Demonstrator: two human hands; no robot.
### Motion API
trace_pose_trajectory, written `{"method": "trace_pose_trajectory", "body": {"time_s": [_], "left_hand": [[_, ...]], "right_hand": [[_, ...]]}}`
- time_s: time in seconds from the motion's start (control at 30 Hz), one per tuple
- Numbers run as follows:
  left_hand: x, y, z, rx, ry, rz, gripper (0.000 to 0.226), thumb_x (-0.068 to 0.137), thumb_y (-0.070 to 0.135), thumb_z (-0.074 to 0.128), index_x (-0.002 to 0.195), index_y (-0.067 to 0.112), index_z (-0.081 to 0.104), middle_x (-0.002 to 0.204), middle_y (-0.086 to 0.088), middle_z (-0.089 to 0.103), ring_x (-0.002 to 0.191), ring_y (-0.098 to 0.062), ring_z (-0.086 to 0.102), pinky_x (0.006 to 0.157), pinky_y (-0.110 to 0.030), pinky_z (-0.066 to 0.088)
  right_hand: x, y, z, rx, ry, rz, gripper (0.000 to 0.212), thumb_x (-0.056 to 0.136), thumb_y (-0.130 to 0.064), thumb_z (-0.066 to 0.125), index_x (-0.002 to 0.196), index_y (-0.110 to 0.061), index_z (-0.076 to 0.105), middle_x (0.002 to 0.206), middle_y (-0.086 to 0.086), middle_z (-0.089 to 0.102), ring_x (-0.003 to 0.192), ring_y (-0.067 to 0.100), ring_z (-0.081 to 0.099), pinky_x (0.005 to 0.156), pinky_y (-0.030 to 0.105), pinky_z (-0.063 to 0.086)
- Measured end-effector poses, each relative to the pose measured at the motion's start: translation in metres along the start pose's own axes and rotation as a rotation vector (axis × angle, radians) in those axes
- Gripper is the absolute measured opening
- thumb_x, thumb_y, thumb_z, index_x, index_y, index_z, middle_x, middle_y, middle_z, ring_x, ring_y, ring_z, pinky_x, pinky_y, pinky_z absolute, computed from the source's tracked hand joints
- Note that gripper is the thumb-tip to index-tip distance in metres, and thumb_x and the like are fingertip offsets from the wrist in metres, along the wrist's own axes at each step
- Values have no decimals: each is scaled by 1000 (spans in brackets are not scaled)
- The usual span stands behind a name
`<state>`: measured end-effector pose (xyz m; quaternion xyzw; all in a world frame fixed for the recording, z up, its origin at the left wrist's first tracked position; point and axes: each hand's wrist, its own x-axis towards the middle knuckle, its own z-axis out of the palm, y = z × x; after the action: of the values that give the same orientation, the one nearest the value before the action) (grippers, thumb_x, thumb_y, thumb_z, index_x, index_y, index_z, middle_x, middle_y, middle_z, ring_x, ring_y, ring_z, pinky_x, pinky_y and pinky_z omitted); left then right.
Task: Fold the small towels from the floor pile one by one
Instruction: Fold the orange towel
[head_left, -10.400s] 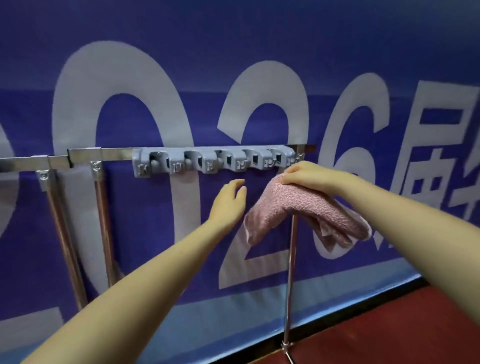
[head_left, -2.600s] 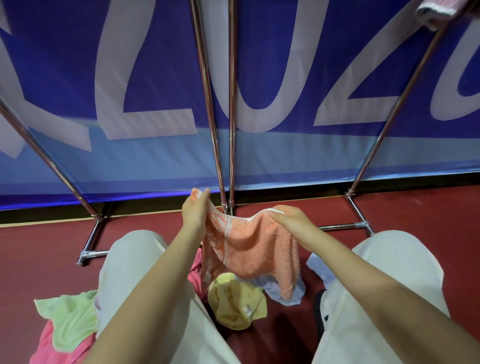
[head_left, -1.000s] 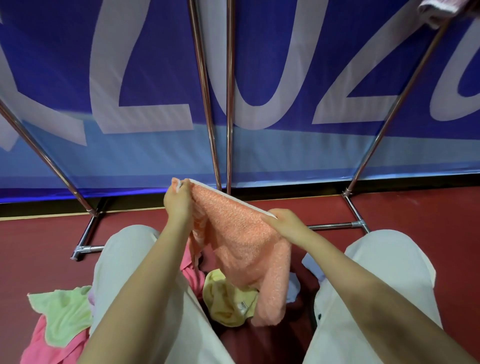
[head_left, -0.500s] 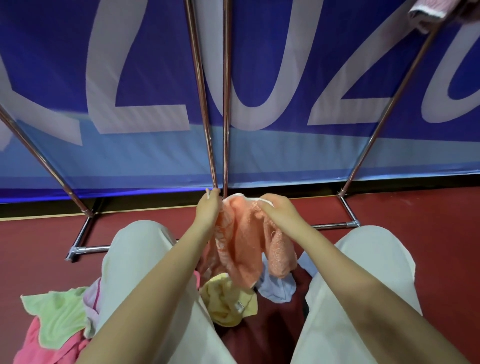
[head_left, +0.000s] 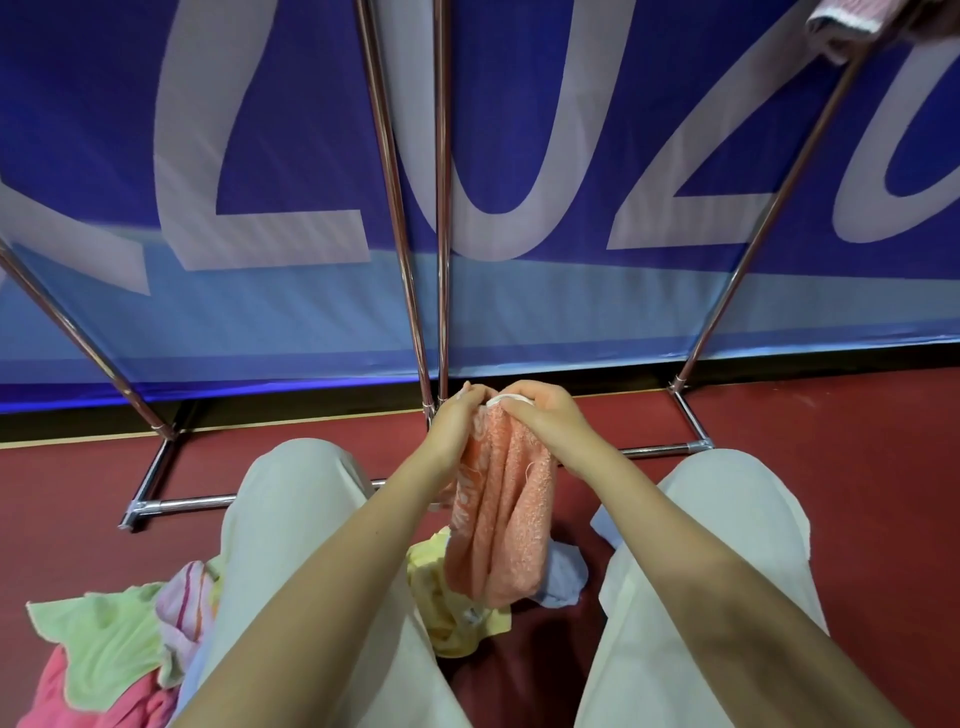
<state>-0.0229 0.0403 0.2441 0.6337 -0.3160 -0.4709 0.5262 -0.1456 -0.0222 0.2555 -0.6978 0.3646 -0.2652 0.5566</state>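
Orange terry hangs from both hands: the left hand (head_left: 453, 423) and right hand (head_left: 540, 415) meet close together, each pinching the top edge of the orange towel (head_left: 501, 519), whose white-trimmed hem shows between the fingers. It droops doubled lengthwise between the knees, clear of the floor (head_left: 857, 452), its lower end over the yellow towel (head_left: 447, 603) and pale blue towel (head_left: 563, 577) lying there. More of the pile, green (head_left: 109, 644) and pink (head_left: 57, 701), lies past the left knee. Beyond the hands stand the rack legs (head_left: 441, 208) before a blue banner (head_left: 597, 130), with a pink towel (head_left: 852, 21) draped at top right. As I judge it, the corners may not be matched; with the cloth so limp, a loosened pinch could let one layer slip and the fold fall open, or the end could snag on the towels underneath.
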Motion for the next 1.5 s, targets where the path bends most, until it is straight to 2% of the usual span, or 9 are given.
{"method": "trace_pose_trajectory", "body": {"time_s": [0.1, 0.2, 0.37, 0.57, 0.77, 0.97, 1.13, 1.3, 1.5], "left_hand": [[6, -4, -3, -3, -51, -68, 31, 88, 39, 50, 67, 35, 73, 142, -16, 47, 122, -29, 53, 108, -45, 37], [6, -7, -3, 24, -66, -85, 46, 77, 59, 60, 113, 32, 70, 152, -5, 39, 135, -22, 43, 115, -44, 32], [-1, -5, -7, 238, -2, 159, 17, 93, 28, 60, 82, 18, 68, 82, 5, 66, 80, -7, 57, 80, -25, 46], [13, 4, -25, 189, 329, 186, 21, 92, 20, 57, 73, 14, 60, 75, 2, 62, 71, -9, 53, 63, -13, 41], [15, 16, -63, -114, 600, 81, 34, 91, 25, 55, 117, 5, 66, 105, 1, 67, 100, -15, 59, 89, -27, 44], [19, 11, -93, -27, 653, -3, 37, 89, 33, 55, 114, 7, 65, 135, -8, 59, 121, -25, 57, 99, -37, 44], [17, 3, -90, 139, 590, 1, 31, 95, 27, 50, 67, 14, 49, 68, -2, 48, 71, -19, 43, 62, -31, 36], [9, -1, -86, 390, 657, 100, 41, 102, 29, 35, 84, 8, 64, 85, -8, 59, 84, -25, 50, 77, -34, 36], [4, 4, -68, 211, 578, -3, 48, 102, 35, 41, 92, -9, 59, 100, -23, 62, 98, -34, 56, 86, -35, 40]], "right_hand": [[2, -1, -3, -7, 60, 0, 14, 87, -6, 57, 87, -11, 71, 89, 0, 70, 84, 7, 62, 75, 13, 46], [5, 2, -8, 27, 168, 38, 12, 87, -4, 57, 89, -6, 69, 85, 0, 68, 79, 9, 61, 71, 14, 46], [3, 9, -10, -61, 129, 19, 9, 86, -13, 65, 78, -16, 65, 72, -5, 64, 69, 7, 57, 66, 23, 45], [-3, 18, -8, -276, -25, -4, 40, 94, -24, 58, 57, -20, 46, 57, -8, 39, 52, 2, 34, 51, 20, 28], [-9, 24, -25, -324, -46, 42, 35, 95, -25, 57, 61, -14, 54, 58, -9, 44, 51, 0, 38, 49, 15, 31], [-16, 31, -38, -370, -80, 143, 34, 94, -25, 58, 61, -19, 54, 56, -11, 46, 45, -4, 42, 49, 13, 34], [-19, 28, -47, -209, 64, 185, 35, 94, -23, 55, 61, -16, 47, 61, -3, 39, 59, 9, 35, 57, 26, 28], [-18, 17, -44, 27, 281, 168, 21, 97, -23, 51, 81, -9, 55, 71, 5, 41, 62, 10, 37, 49, 17, 31], [-12, 12, -29, -7, 298, 186, 34, 98, -18, 48, 64, -14, 52, 65, -1, 51, 61, 8, 47, 54, 18, 37]]}}
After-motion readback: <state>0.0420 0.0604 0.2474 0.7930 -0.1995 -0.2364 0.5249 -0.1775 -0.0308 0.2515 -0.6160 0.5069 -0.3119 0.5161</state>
